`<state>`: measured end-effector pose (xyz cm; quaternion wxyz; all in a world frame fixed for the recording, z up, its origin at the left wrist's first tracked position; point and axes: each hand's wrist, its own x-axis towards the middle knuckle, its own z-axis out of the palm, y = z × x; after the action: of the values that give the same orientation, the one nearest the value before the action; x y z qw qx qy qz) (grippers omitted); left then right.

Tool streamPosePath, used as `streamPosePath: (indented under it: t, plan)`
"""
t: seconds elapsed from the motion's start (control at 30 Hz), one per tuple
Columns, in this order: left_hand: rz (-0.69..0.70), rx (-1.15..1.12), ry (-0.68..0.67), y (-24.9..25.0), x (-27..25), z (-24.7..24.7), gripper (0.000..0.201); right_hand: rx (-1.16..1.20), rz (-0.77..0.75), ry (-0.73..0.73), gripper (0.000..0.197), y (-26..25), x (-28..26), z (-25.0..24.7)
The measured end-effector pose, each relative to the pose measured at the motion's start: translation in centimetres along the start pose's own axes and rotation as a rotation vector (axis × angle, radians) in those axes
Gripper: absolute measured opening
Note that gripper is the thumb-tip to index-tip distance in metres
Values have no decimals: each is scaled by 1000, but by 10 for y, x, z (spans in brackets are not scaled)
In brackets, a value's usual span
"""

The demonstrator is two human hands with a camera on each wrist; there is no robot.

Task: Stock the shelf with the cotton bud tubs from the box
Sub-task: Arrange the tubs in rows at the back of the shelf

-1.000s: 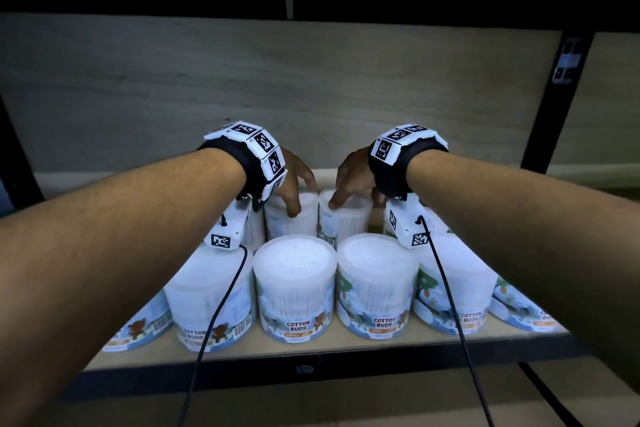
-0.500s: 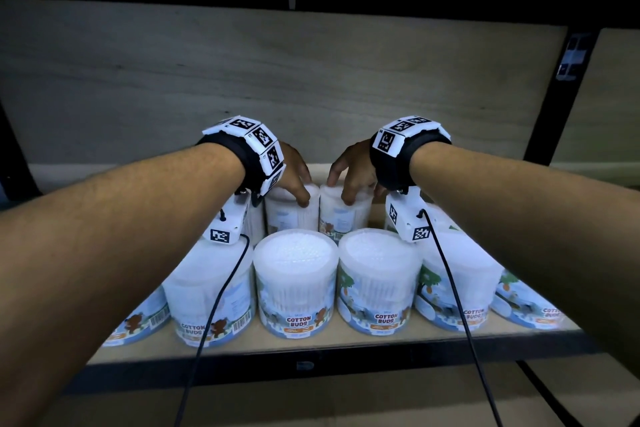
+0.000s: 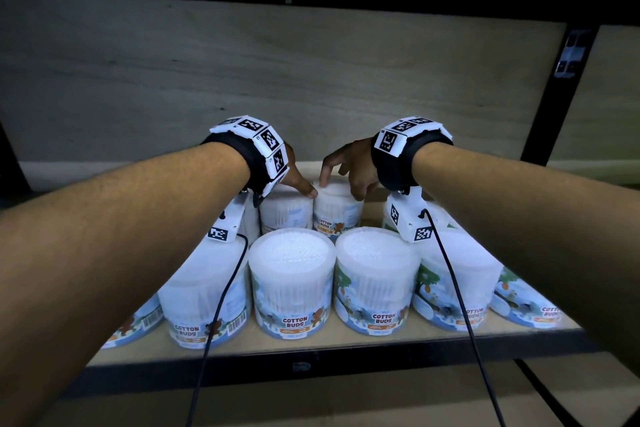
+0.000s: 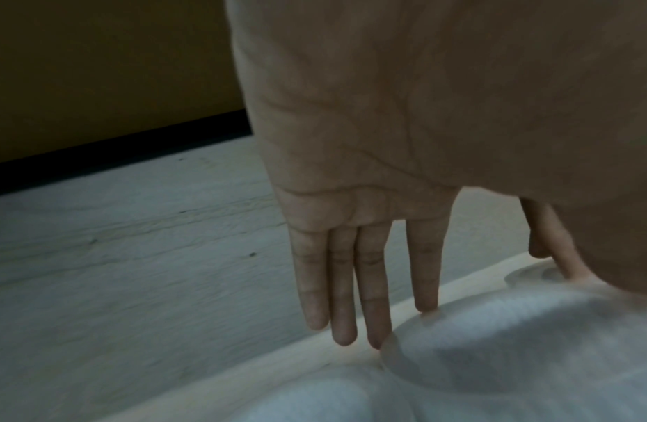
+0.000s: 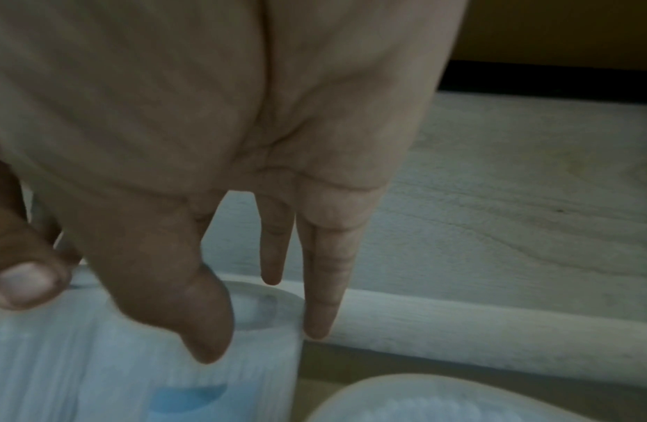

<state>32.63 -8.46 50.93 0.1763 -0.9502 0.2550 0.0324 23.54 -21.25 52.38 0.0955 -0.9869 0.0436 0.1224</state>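
Two white cotton bud tubs stand side by side in the back row of the shelf (image 3: 311, 341). My left hand (image 3: 299, 180) lies over the left back tub (image 3: 285, 215). In the left wrist view its fingers (image 4: 372, 285) are straight and reach down behind the lid (image 4: 495, 342), the index tip touching the rim. My right hand (image 3: 346, 173) holds the top of the right back tub (image 3: 337, 210), whose label faces front. The thumb (image 5: 25, 282) is at the front of the blurred tub (image 5: 98, 357); the other fingers lie over and behind it. No box is in view.
Several more tubs fill the front row (image 3: 292, 288), close under my wrists. Bare board shows behind the back row (image 3: 311, 166), ahead of the wooden back panel. A black upright (image 3: 554, 97) stands at the right and another shelf hangs overhead. Wrist cables (image 3: 221, 305) trail over the front tubs.
The right back tub has turned so its label now faces front. Both hands have stayed on the back tubs, and the left fingers have shifted toward the back of the lid.
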Motion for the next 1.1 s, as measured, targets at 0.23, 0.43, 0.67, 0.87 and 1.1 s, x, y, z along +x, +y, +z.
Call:
streamPosePath:
  t: [0.23,0.43,0.67,0.87,1.1]
  plan:
    - [33,-74,-45,-1,-25,-2,67,78,39,115,51,-4,-1,7]
    - [104,-111,-107,-5,-32,-3,85,-40,49,116,52,-7,-1,8]
    - [104,-159,-94,-8,-28,-1,85,-33,46,124,49,-6,2,7]
    - [73,-150,-9,-11,-26,4,66,-21,46,127,49,-5,3,7]
    - [34,-90,-41,-8,-21,4,82,-23,43,101,50,0,4,7]
